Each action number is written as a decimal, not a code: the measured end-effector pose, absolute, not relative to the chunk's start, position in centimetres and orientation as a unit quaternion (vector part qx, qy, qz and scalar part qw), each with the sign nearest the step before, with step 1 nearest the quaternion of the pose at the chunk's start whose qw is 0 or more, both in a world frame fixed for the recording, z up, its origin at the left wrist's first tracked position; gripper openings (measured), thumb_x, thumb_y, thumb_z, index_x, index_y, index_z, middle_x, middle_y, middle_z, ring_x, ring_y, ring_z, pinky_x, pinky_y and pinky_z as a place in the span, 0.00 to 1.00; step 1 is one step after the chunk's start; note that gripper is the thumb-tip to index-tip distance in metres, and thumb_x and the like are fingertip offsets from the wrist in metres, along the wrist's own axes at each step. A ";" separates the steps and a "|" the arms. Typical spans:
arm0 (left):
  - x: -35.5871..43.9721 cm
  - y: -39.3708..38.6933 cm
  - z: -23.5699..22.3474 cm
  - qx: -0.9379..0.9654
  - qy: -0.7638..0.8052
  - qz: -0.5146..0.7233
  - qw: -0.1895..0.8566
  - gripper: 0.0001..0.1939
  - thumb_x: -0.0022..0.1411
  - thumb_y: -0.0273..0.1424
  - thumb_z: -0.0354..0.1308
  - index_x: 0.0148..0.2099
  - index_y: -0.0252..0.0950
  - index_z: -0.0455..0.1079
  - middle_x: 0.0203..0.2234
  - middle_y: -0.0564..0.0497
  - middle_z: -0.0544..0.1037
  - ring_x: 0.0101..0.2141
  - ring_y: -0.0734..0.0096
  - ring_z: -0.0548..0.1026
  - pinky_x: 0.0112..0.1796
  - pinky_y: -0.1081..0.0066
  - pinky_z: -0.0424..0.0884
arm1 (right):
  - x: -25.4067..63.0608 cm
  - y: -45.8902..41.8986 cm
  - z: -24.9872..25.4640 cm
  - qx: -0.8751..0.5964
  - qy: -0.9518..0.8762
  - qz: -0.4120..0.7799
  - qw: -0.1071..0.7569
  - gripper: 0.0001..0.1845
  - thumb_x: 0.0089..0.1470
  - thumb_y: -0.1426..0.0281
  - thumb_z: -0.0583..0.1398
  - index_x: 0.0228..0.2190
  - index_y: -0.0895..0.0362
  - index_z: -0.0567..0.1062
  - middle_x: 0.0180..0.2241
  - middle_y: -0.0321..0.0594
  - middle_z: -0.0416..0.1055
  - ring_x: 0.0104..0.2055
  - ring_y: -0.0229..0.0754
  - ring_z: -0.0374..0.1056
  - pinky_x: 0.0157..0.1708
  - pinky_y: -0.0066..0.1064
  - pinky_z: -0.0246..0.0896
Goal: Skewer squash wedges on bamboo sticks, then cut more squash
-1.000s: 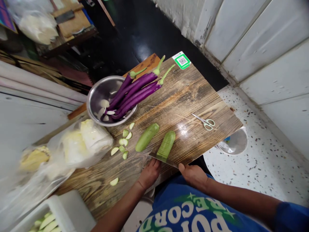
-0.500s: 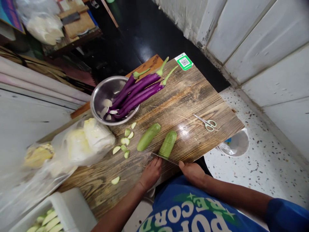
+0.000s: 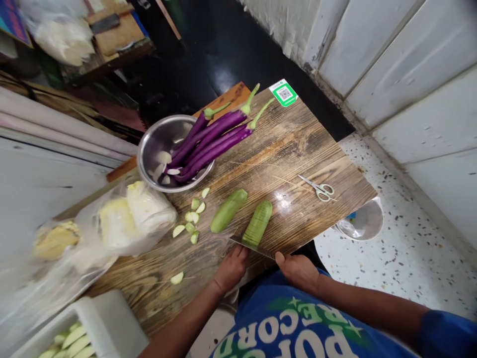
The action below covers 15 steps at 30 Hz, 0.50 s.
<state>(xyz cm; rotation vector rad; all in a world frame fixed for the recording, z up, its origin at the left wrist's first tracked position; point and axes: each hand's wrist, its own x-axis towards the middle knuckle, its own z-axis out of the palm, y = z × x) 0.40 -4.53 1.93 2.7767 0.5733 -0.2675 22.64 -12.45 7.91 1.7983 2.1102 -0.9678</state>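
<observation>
My right hand is closed on a knife, its blade stretching left across the near end of a zucchini half. That half lies cut side down, with thin cuts across its nearer part. Just on the near side of the blade, my left hand has its fingers bent together against the zucchini's near end, which the hand and blade mostly hide. A second zucchini half lies to the left. Further left are several cut zucchini pieces, and one lone slice is closer to me.
A steel bowl holds long purple eggplants and pale slices. Scissors lie at the right on the wooden table. Bagged cabbage and a white bin of slices are left. A bucket stands below the right edge.
The knife blade has shifted slightly toward me along the near end of the zucchini, and my left fingers have drawn back a little. The view has moved slightly.
</observation>
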 end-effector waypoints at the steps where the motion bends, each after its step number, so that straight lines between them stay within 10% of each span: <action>1: 0.4 -4.5 1.9 0.964 0.200 -0.090 0.147 0.20 0.59 0.20 0.40 0.53 0.28 0.62 0.48 0.40 0.67 0.49 0.59 0.63 0.42 0.64 0.67 | 22.6 -12.2 7.9 0.600 0.713 -0.345 0.113 0.09 0.51 0.76 0.50 0.36 0.60 0.67 0.26 0.42 0.72 0.25 0.39 0.68 0.21 0.26 0.52; 15: 0.0 -5.2 1.5 0.968 0.208 -0.071 0.123 0.19 0.61 0.21 0.39 0.51 0.29 0.64 0.47 0.41 0.69 0.48 0.59 0.64 0.45 0.61 0.65 | 22.9 -12.5 7.6 0.597 0.713 -0.348 0.114 0.09 0.52 0.76 0.49 0.36 0.59 0.66 0.27 0.42 0.72 0.25 0.39 0.68 0.21 0.26 0.51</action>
